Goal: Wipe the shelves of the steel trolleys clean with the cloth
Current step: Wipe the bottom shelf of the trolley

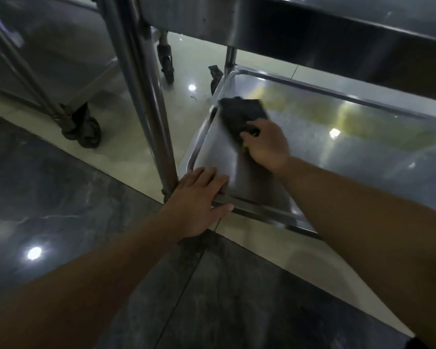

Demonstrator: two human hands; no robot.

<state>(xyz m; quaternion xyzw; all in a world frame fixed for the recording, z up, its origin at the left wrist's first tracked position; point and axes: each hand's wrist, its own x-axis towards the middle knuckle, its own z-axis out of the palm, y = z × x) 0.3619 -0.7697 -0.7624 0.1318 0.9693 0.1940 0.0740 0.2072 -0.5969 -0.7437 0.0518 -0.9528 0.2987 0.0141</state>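
I look down at the bottom shelf [350, 157] of a steel trolley, a shiny tray with a raised rim. My right hand [266, 144] grips a dark cloth [242, 115] and holds it against the shelf near its far left corner. My left hand [199, 197] rests on the shelf's near left corner, fingers laid over the rim beside the upright post [146, 96]. The trolley's upper shelf [300, 23] overhangs the top of the view.
A second steel trolley [35, 59] stands to the left, with its caster [86, 129] on the floor. Two more casters [166, 61] sit behind the post. The floor is glossy, with dark tiles near me and pale tiles under the trolleys.
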